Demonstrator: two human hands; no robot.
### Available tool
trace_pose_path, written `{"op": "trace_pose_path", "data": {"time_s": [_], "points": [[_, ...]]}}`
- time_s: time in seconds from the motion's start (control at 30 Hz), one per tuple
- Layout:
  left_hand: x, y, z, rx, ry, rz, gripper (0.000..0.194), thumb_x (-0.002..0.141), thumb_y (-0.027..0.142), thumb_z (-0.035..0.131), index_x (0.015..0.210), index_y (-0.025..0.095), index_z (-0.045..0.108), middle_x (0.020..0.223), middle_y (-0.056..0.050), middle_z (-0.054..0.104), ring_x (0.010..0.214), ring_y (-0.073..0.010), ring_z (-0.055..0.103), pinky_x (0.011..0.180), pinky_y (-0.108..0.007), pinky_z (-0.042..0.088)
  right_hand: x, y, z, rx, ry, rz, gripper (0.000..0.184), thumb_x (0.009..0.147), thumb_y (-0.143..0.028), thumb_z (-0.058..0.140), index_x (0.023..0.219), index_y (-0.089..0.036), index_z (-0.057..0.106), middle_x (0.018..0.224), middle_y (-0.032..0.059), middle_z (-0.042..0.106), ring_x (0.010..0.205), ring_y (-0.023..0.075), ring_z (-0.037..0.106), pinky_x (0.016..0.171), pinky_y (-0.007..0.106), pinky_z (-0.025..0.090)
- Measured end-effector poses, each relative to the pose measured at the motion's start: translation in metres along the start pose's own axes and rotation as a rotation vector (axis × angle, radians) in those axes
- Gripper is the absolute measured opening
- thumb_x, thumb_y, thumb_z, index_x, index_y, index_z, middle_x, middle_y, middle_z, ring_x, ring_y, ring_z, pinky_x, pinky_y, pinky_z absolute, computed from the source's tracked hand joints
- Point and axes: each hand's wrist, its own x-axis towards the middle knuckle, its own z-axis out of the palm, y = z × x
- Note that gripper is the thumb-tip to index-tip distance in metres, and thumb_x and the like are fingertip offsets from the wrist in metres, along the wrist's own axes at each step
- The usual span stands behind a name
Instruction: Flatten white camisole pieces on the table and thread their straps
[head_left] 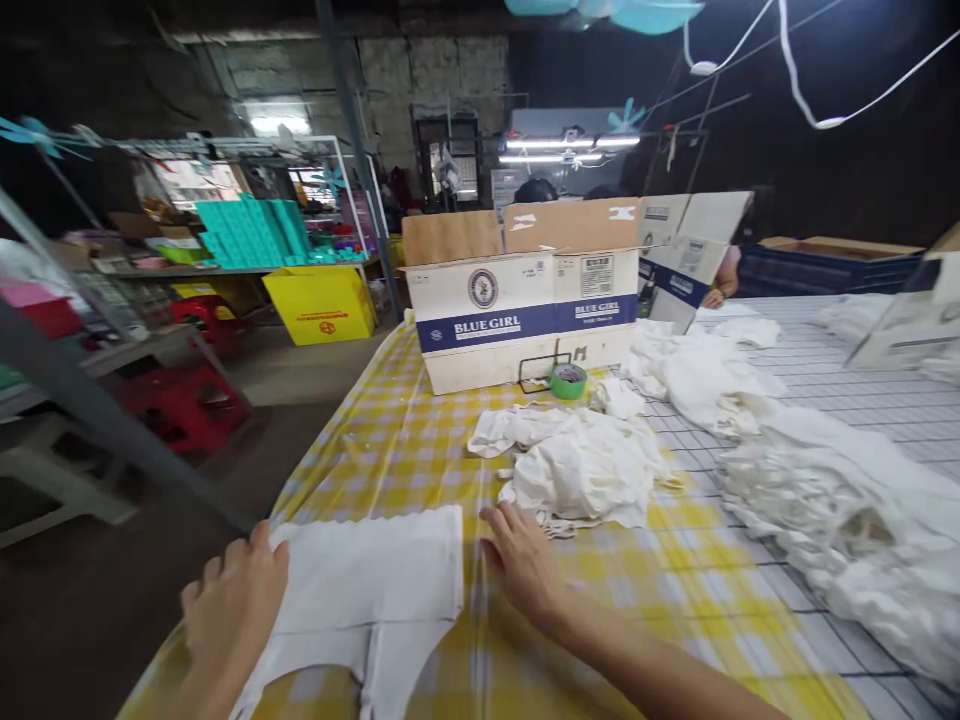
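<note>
A white garment piece (375, 565) with a wavy top edge lies spread flat on the yellow checked tablecloth (420, 450). At its left edge rests my left hand (236, 605), with bent fingers apart and the thumb against the cloth. My right hand (525, 565) is just off the garment's right edge, thumb and fingers parted, nothing visible between them. Beyond its fingertips sits a crumpled heap of white garments (585, 465). The undersides of both hands are hidden.
A Blue Girl carton (525, 320) stands at the back, with a green tape roll (568, 380) and a black wire stand (534, 375) before it. More white cloth (847, 510) covers the right side. Another person's hand (714, 298) shows behind. The table edge drops off left.
</note>
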Motion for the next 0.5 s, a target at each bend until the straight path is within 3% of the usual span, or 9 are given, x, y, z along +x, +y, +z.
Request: {"op": "trace_pose_path", "data": {"time_s": [0.1, 0.2, 0.27, 0.3, 0.37, 0.43, 0.5], "points": [[-0.005, 0.033, 0.000, 0.127, 0.114, 0.197, 0.049, 0.085, 0.037, 0.030, 0.125, 0.013, 0.044, 0.099, -0.017, 0.060, 0.096, -0.0356, 0.052, 0.080, -0.045, 0.035, -0.001, 0.044, -0.045, -0.121, 0.200, 0.152, 0.034, 0.080, -0.020, 0.049, 0.114, -0.019, 0.047, 0.110, 0.0117, 0.052, 0.101, 0.0276, 0.047, 0.083, 0.040, 0.038], [-0.010, 0.100, 0.001, -0.164, 0.042, 0.360, 0.043, 0.083, 0.034, 0.035, 0.118, 0.014, 0.051, 0.111, -0.015, 0.058, 0.103, -0.0313, 0.051, 0.087, -0.041, 0.035, 0.015, 0.085, -0.081, -0.182, 0.239, 0.324, 0.033, 0.077, -0.027, 0.056, 0.108, -0.015, 0.053, 0.110, 0.0155, 0.054, 0.102, 0.0317, 0.047, 0.082, 0.043, 0.035], [-0.019, 0.155, 0.000, -0.457, -0.121, 0.403, 0.036, 0.082, 0.032, 0.040, 0.111, 0.018, 0.056, 0.110, -0.010, 0.061, 0.099, -0.0261, 0.054, 0.085, -0.036, 0.038, 0.029, 0.099, -0.098, -0.161, 0.165, 0.339, 0.017, 0.077, -0.024, 0.056, 0.091, -0.017, 0.060, 0.091, 0.0107, 0.062, 0.090, 0.0286, 0.052, 0.079, 0.041, 0.035], [-0.025, 0.182, -0.003, -0.601, -0.245, 0.381, 0.031, 0.081, 0.032, 0.042, 0.104, 0.021, 0.060, 0.098, -0.008, 0.065, 0.088, -0.0236, 0.058, 0.079, -0.033, 0.041, 0.035, 0.102, -0.106, -0.154, 0.135, 0.323, 0.010, 0.078, -0.023, 0.054, 0.084, -0.019, 0.061, 0.082, 0.0075, 0.063, 0.084, 0.0258, 0.054, 0.078, 0.039, 0.035], [-0.037, 0.233, -0.011, -0.845, -0.465, 0.445, 0.025, 0.082, 0.035, 0.044, 0.087, 0.022, 0.065, 0.080, -0.005, 0.067, 0.073, -0.0216, 0.060, 0.068, -0.031, 0.044, 0.046, 0.100, -0.123, -0.103, 0.144, 0.274, 0.012, 0.082, -0.024, 0.049, 0.081, -0.021, 0.061, 0.076, 0.0039, 0.063, 0.079, 0.0212, 0.055, 0.076, 0.034, 0.036], [-0.045, 0.273, -0.023, -1.020, -0.415, 0.510, 0.023, 0.079, 0.033, 0.050, 0.094, 0.025, 0.064, 0.087, -0.005, 0.065, 0.076, -0.0214, 0.059, 0.069, -0.031, 0.044, 0.055, 0.092, -0.144, 0.063, 0.194, 0.229, 0.017, 0.084, -0.030, 0.046, 0.083, -0.021, 0.060, 0.079, 0.0032, 0.062, 0.076, 0.0187, 0.055, 0.070, 0.029, 0.038], [-0.044, 0.302, -0.038, -1.137, -0.233, 0.526, 0.042, 0.074, 0.029, 0.057, 0.116, 0.027, 0.054, 0.109, -0.007, 0.059, 0.096, -0.0238, 0.055, 0.082, -0.034, 0.042, 0.063, 0.079, -0.171, 0.307, 0.211, 0.184, 0.022, 0.084, -0.038, 0.046, 0.077, -0.020, 0.057, 0.073, 0.0021, 0.059, 0.068, 0.0165, 0.052, 0.061, 0.025, 0.038]]}}
